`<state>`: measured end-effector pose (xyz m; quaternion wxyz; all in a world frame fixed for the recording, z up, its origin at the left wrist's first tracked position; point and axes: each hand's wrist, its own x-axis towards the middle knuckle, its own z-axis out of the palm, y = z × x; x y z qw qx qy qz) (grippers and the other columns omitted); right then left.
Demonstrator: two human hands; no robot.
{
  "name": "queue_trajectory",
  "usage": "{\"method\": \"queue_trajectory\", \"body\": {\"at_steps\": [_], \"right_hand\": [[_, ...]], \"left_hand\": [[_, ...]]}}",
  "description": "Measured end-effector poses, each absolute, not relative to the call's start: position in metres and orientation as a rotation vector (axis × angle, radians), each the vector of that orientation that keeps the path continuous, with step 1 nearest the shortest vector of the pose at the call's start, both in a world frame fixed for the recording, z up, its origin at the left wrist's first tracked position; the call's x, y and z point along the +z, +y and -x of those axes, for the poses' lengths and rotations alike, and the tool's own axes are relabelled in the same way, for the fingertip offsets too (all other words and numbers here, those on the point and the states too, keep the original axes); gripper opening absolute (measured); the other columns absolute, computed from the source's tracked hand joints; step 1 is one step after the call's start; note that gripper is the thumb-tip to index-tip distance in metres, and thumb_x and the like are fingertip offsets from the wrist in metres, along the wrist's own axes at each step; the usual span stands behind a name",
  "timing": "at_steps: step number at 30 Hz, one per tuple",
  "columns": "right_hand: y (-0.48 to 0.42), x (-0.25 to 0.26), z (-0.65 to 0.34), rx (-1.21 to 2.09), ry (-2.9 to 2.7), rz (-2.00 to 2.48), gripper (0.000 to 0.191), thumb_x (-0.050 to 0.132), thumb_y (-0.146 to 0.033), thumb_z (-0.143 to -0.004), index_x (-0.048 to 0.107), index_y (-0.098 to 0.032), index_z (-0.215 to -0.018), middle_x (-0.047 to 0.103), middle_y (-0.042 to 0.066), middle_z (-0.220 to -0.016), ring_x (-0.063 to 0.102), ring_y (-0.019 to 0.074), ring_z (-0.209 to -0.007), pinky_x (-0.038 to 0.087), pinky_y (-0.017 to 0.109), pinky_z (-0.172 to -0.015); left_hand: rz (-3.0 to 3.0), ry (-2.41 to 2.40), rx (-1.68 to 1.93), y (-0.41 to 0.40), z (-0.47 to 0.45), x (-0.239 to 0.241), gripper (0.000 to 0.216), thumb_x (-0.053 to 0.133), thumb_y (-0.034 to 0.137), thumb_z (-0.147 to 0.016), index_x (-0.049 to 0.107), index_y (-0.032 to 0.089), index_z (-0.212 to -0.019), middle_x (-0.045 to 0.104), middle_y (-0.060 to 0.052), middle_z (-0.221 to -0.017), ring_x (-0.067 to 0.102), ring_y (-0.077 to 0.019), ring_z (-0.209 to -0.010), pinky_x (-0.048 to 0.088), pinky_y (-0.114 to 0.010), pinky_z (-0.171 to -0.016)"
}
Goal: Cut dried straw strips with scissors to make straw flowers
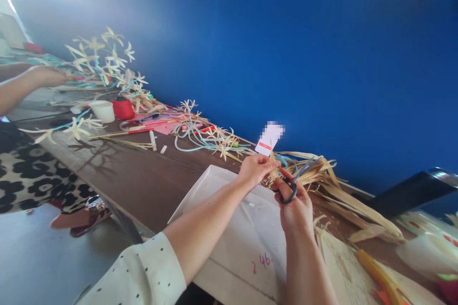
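Note:
My left hand (255,170) pinches a small pale strip of dried husk (272,156) that stands up from its fingertips. Close beside it, my right hand (296,207) is closed around a pair of scissors (292,194), a finger and thumb at the black handles. The blades point up and to the right, away from the strip. My right fingertips come very near the strip's lower end; whether they touch it I cannot tell. Both hands are above the far end of a white box lid or tray (211,190). Behind the scissors lies a heap of dried husks (322,174).
A white card (266,140) leans by the blue wall. Leftward lie husk flowers (223,145), pale blue cords (193,136), a red thread spool (122,108) and a white cup (102,111). A yellow cutter (381,276) and black cylinder (417,193) are right. Another person's hand (48,76) works far left.

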<state>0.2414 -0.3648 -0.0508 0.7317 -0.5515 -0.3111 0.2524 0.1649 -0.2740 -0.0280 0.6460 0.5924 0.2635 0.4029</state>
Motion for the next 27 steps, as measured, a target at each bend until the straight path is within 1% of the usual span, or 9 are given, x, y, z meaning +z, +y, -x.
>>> {"method": "queue_trajectory", "body": {"at_steps": [5, 9, 13, 17, 19, 21, 24, 27], "right_hand": [[-0.366, -0.049, -0.243, 0.522, -0.648, 1.179, 0.051, 0.071, -0.032, -0.062, 0.058, -0.017, -0.109, 0.060, 0.001, -0.067, 0.052, 0.0111, -0.056, 0.030, 0.021, -0.046], [-0.365, -0.051, -0.245, 0.476, -0.645, 1.152, 0.046, 0.069, -0.029, -0.065, 0.059, -0.019, -0.109, 0.060, -0.001, -0.064, 0.051, 0.0097, -0.055, 0.032, 0.020, -0.047], [-0.365, -0.053, -0.248, 0.460, -0.644, 1.135, 0.048, 0.068, -0.027, -0.066, 0.057, -0.019, -0.112, 0.058, -0.001, -0.063, 0.051, 0.0095, -0.055, 0.033, 0.020, -0.047], [-0.365, -0.054, -0.248, 0.451, -0.663, 1.168, 0.052, 0.068, -0.027, -0.065, 0.055, -0.018, -0.115, 0.058, -0.001, -0.063, 0.051, 0.0102, -0.056, 0.034, 0.021, -0.049], [-0.366, -0.053, -0.247, 0.442, -0.675, 1.177, 0.053, 0.068, -0.027, -0.066, 0.054, -0.018, -0.116, 0.058, -0.001, -0.064, 0.052, 0.0105, -0.057, 0.036, 0.021, -0.050], [-0.366, -0.052, -0.246, 0.430, -0.681, 1.183, 0.053, 0.068, -0.027, -0.065, 0.054, -0.019, -0.116, 0.058, -0.001, -0.065, 0.052, 0.0104, -0.057, 0.037, 0.022, -0.052], [-0.366, -0.052, -0.244, 0.400, -0.698, 1.212, 0.053, 0.069, -0.027, -0.064, 0.055, -0.020, -0.115, 0.059, -0.002, -0.066, 0.051, 0.0098, -0.056, 0.039, 0.023, -0.054], [-0.366, -0.052, -0.244, 0.378, -0.710, 1.235, 0.052, 0.070, -0.027, -0.063, 0.056, -0.020, -0.113, 0.060, -0.001, -0.068, 0.053, 0.0107, -0.059, 0.040, 0.024, -0.056]], "left_hand": [[-1.306, 0.549, 0.868, -0.272, -0.164, -0.031, 0.036, 0.066, 0.045, -0.060, 0.060, 0.013, -0.075, 0.054, 0.000, -0.061, 0.046, -0.0057, -0.051, 0.040, -0.020, -0.052], [-1.285, 0.495, 0.790, -0.269, -0.161, -0.029, 0.031, 0.068, 0.038, -0.060, 0.062, 0.011, -0.075, 0.056, -0.001, -0.064, 0.046, -0.0046, -0.052, 0.041, -0.021, -0.055], [-1.309, 0.497, 0.757, -0.269, -0.156, -0.023, 0.024, 0.068, 0.029, -0.061, 0.063, 0.010, -0.076, 0.056, -0.001, -0.063, 0.045, -0.0038, -0.051, 0.039, -0.019, -0.053], [-1.280, 0.567, 0.746, -0.271, -0.154, -0.021, 0.023, 0.067, 0.029, -0.063, 0.064, 0.012, -0.078, 0.058, -0.002, -0.065, 0.049, -0.0045, -0.051, 0.038, -0.017, -0.048], [-1.241, 0.584, 0.723, -0.272, -0.155, -0.021, 0.022, 0.067, 0.028, -0.065, 0.063, 0.012, -0.079, 0.061, -0.003, -0.069, 0.053, -0.0065, -0.053, 0.041, -0.018, -0.047], [-1.196, 0.562, 0.702, -0.272, -0.155, -0.021, 0.017, 0.065, 0.023, -0.067, 0.062, 0.011, -0.079, 0.063, -0.005, -0.070, 0.058, -0.0092, -0.056, 0.046, -0.021, -0.052], [-1.142, 0.525, 0.688, -0.272, -0.155, -0.020, 0.008, 0.064, 0.014, -0.068, 0.061, 0.009, -0.074, 0.064, -0.006, -0.067, 0.061, -0.0110, -0.062, 0.051, -0.025, -0.064], [-1.128, 0.526, 0.693, -0.273, -0.154, -0.019, 0.009, 0.065, 0.014, -0.067, 0.061, 0.009, -0.073, 0.064, -0.006, -0.066, 0.062, -0.0109, -0.061, 0.052, -0.026, -0.068]]}}
